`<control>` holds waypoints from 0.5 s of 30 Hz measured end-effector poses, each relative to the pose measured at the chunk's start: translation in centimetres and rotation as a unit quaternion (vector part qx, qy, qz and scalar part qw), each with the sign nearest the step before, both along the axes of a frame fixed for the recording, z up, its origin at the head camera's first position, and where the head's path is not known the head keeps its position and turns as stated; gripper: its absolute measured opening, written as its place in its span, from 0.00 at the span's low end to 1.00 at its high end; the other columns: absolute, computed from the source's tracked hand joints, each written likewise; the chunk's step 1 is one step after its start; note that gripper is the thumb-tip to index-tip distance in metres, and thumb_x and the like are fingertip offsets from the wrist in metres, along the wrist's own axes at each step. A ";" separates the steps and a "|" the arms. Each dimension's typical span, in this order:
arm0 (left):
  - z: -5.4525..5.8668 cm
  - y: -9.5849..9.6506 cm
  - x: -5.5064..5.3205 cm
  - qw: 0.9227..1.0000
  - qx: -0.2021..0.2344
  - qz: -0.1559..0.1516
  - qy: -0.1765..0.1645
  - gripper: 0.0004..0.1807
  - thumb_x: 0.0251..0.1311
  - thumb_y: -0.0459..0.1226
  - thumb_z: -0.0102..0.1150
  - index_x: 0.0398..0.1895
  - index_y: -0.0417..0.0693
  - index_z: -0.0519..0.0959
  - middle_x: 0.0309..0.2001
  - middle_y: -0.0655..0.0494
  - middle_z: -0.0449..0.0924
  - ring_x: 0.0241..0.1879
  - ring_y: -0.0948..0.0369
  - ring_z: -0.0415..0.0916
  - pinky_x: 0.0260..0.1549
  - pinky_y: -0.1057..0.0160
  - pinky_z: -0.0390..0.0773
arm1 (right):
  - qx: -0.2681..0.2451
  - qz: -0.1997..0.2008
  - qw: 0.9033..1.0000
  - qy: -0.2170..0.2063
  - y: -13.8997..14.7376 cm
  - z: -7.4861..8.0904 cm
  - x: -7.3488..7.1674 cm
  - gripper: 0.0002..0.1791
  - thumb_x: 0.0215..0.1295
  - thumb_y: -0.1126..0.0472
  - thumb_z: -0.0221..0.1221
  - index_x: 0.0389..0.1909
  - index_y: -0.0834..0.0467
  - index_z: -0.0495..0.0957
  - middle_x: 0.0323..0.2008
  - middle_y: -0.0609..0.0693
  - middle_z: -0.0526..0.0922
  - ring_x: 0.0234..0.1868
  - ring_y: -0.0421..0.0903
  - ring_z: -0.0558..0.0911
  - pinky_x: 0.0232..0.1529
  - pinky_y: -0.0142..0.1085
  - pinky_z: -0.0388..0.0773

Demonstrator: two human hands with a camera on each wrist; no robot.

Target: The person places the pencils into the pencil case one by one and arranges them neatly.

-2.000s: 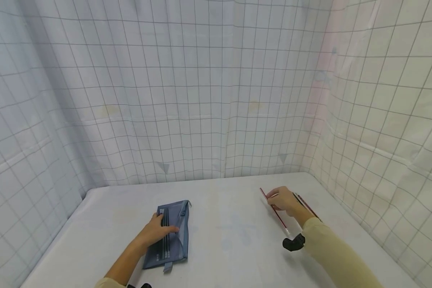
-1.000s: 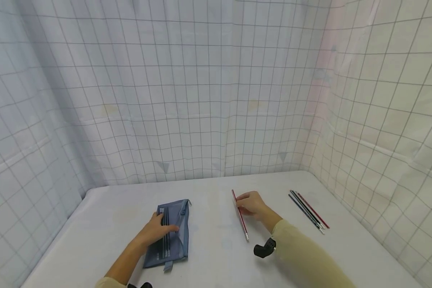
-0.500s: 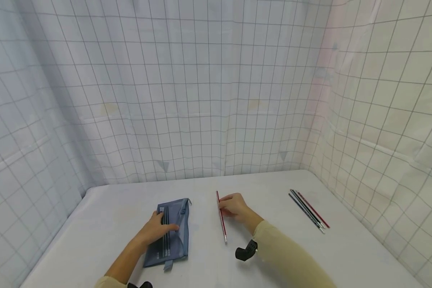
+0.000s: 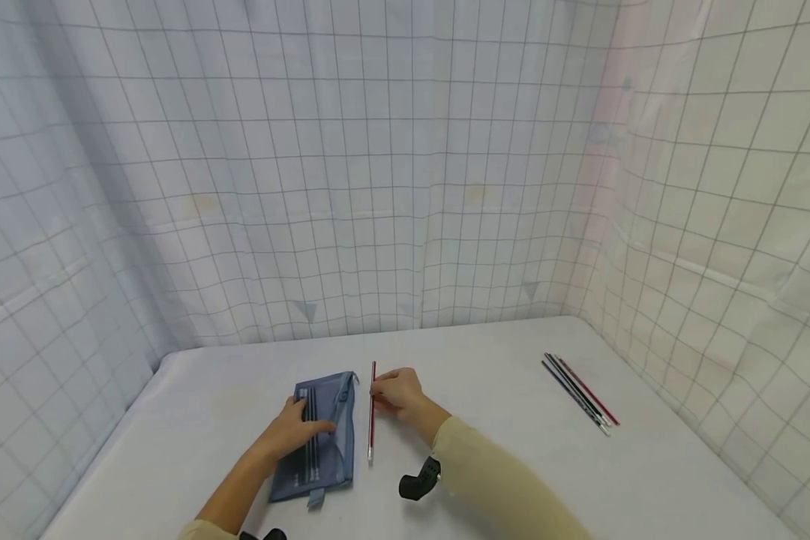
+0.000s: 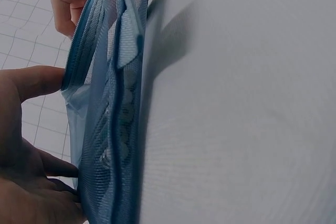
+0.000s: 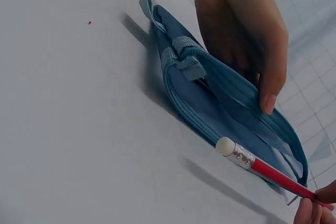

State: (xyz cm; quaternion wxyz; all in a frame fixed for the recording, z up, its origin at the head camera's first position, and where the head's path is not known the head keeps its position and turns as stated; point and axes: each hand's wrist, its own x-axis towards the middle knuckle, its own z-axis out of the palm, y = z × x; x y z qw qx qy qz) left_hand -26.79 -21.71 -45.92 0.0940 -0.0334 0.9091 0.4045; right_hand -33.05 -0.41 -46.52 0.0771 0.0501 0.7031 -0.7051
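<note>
My left hand point(image 4: 293, 433) rests on a blue zipped pencil case point(image 4: 337, 457) lying on the table. In the right wrist view the zip side gapes, and the left thumb point(image 6: 271, 85) lies at its upper lip. Dark stripes run along the case's top face, and pale round shapes show through its mesh in the left wrist view. Just right of the case, my right hand point(image 4: 400, 391) pinches a red pencil point(image 4: 371, 431) near its far end. The pencil's white eraser point(image 6: 226, 146) points toward me, in front of the open mouth in the right wrist view.
Several dark and red pencils point(image 4: 580, 394) lie side by side at the table's right. White sheets with a grid pattern point(image 4: 405, 187) hang behind and at both sides of the white table point(image 4: 499, 480).
My right hand has carried the red pencil leftward from near the other pencils to beside the pencil case, turning it nearly straight. The left hand and the case have stayed in place.
</note>
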 end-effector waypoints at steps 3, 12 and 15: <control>0.0 0.0 0.0 1.000 0.002 -0.001 0.001 0.59 0.60 0.55 0.67 0.76 0.21 0.48 0.77 0.20 0.32 0.74 0.25 0.37 0.69 0.28 0.47 | 0.001 -0.008 1.000 -0.001 -0.9 0.0 0.2 0.07 0.61 0.74 0.66 0.39 0.66 0.83 0.33 0.56 0.84 0.30 0.43 0.84 0.26 0.32 0.83; 0.1 0.0 -0.2 1.000 -0.003 0.000 0.003 0.60 0.60 0.56 0.67 0.76 0.20 0.49 0.77 0.20 0.35 0.74 0.25 0.40 0.69 0.29 0.49 | 0.014 -0.042 0.999 -0.005 -3.2 -0.1 1.2 0.08 0.59 0.73 0.68 0.36 0.64 0.80 0.29 0.55 0.83 0.26 0.42 0.83 0.23 0.30 0.82; 0.2 0.0 -0.1 1.000 -0.004 0.004 0.004 0.60 0.60 0.57 0.67 0.76 0.20 0.49 0.77 0.21 0.38 0.74 0.26 0.42 0.69 0.30 0.51 | 0.029 -0.050 0.998 -0.006 -4.2 -0.2 1.5 0.08 0.58 0.73 0.68 0.35 0.63 0.78 0.26 0.54 0.83 0.21 0.41 0.81 0.20 0.29 0.81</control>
